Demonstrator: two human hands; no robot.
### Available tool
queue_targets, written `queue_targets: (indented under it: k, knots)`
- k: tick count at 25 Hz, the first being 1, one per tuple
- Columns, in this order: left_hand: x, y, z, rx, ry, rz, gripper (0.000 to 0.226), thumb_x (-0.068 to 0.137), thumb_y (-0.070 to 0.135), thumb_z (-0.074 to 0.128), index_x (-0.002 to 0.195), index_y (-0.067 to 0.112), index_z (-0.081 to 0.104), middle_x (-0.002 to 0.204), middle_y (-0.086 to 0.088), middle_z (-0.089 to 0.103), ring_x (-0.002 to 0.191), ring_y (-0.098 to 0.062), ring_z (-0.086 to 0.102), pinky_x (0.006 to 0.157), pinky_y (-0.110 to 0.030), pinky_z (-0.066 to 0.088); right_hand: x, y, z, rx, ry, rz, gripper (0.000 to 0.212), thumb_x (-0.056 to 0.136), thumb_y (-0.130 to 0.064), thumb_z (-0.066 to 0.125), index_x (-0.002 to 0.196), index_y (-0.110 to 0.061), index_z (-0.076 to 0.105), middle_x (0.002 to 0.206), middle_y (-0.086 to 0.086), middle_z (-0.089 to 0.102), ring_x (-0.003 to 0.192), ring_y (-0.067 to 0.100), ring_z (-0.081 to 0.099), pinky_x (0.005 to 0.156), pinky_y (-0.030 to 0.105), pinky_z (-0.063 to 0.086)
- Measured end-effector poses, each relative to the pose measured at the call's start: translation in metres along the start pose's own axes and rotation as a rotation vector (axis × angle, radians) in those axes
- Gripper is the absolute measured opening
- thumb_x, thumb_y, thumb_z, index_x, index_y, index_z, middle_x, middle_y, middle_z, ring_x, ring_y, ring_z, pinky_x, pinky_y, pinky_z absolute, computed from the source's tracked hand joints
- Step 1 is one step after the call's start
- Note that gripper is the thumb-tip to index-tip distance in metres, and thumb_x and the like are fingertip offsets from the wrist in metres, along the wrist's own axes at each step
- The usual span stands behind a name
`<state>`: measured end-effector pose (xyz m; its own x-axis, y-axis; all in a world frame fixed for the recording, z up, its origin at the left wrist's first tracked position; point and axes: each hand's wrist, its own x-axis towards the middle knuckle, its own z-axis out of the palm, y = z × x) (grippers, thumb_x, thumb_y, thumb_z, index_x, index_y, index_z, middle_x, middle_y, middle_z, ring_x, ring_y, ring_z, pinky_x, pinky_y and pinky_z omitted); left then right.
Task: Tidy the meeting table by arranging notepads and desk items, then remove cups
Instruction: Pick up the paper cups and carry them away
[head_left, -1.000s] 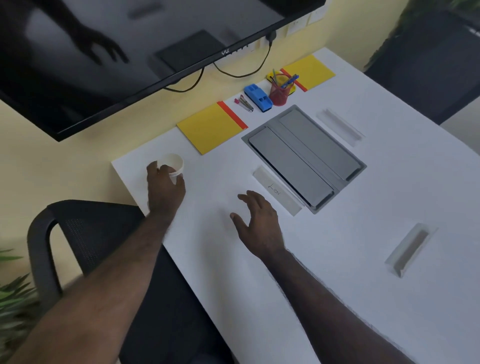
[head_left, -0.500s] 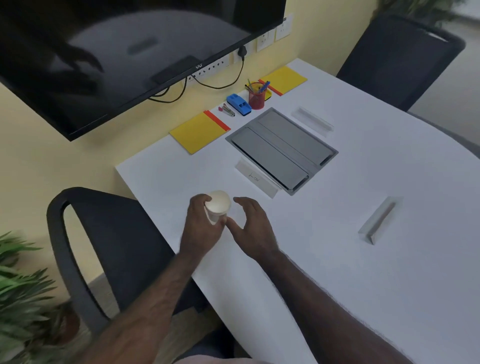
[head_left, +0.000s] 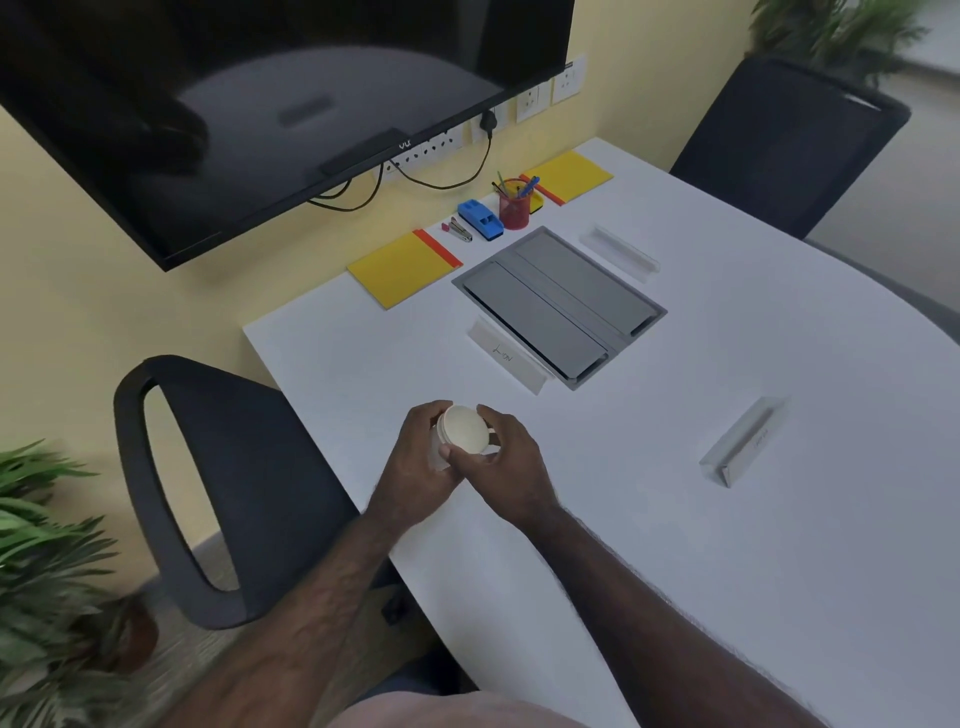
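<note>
While the notepads and desk items sit in a row along the wall edge of the white surface (head_left: 675, 519), we hold a paper cup (head_left: 464, 427) above its near edge, close to our body. Our left hand (head_left: 415, 467) wraps the cup's side in a curled grip, and our right hand (head_left: 511, 462) closes on it from the other side, fingers bent over the rim. Both grips hold the cup; neither is wide.

Against the wall, one yellow notepad (head_left: 400, 270) lies left of a stapler (head_left: 460, 229), a blue punch (head_left: 480, 220) and a red pen holder (head_left: 513, 208), with a second yellow notepad (head_left: 571, 175) to the right. These look lined up, so we judge the arranging part done.

We see no other cup on the surface. As far as we can judge, what is left is to carry this one away. Three name-card holders stay around the grey cable hatch (head_left: 558, 304).
</note>
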<state>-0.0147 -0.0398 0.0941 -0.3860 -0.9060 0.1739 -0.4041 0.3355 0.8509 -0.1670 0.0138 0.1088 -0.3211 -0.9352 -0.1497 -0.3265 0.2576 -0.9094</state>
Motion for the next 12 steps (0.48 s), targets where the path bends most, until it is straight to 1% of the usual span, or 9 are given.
queue_targets:
  k: [2, 3, 6, 10, 12]
  knots:
    - [0.003, 0.002, -0.002, -0.003, -0.017, -0.042, 0.08, 0.073, 0.045, 0.089, 0.139, 0.026, 0.047, 0.132, 0.012, 0.055, 0.124, -0.004, 0.057, 0.1, -0.025, 0.054, 0.001, 0.0, 0.0, 0.013, 0.005, -0.001, 0.089, 0.071, -0.069, 0.078, 0.147, -0.034, 0.051, 0.14, -0.019, 0.058, 0.123, 0.002, 0.059, 0.101, 0.036, 0.058]
    - [0.005, 0.002, -0.002, 0.001, -0.016, -0.041, 0.081, 0.073, 0.048, 0.089, 0.138, 0.028, 0.046, 0.132, 0.013, 0.055, 0.123, -0.005, 0.057, 0.099, -0.023, 0.054, 0.002, 0.0, 0.0, 0.023, 0.01, -0.003, 0.087, 0.072, -0.068, 0.078, 0.147, -0.034, 0.051, 0.142, -0.019, 0.059, 0.123, 0.002, 0.059, 0.102, 0.037, 0.058]
    - [0.011, -0.001, -0.004, 0.005, -0.009, -0.018, 0.079, 0.073, 0.043, 0.092, 0.136, 0.03, 0.047, 0.13, 0.017, 0.055, 0.123, -0.008, 0.058, 0.097, -0.021, 0.054, 0.005, -0.002, 0.002, 0.051, 0.028, -0.007, 0.08, 0.076, -0.065, 0.079, 0.145, -0.035, 0.053, 0.14, -0.022, 0.06, 0.124, 0.001, 0.059, 0.102, 0.034, 0.056]
    - [0.02, -0.013, -0.009, 0.062, -0.008, -0.009, 0.076, 0.075, 0.04, 0.092, 0.136, 0.027, 0.048, 0.13, 0.013, 0.056, 0.122, -0.008, 0.058, 0.098, -0.028, 0.056, 0.014, -0.008, 0.006, 0.096, 0.079, -0.024, 0.069, 0.08, -0.059, 0.081, 0.14, -0.037, 0.055, 0.136, -0.024, 0.06, 0.12, -0.001, 0.059, 0.09, 0.022, 0.054]
    - [0.023, -0.022, -0.011, 0.11, 0.023, 0.012, 0.079, 0.077, 0.038, 0.091, 0.14, 0.017, 0.049, 0.132, 0.003, 0.058, 0.122, -0.012, 0.059, 0.099, -0.031, 0.056, 0.022, -0.013, 0.006, 0.136, 0.117, -0.037, 0.067, 0.081, -0.056, 0.082, 0.139, -0.036, 0.055, 0.134, -0.024, 0.059, 0.118, -0.002, 0.06, 0.087, 0.019, 0.054]
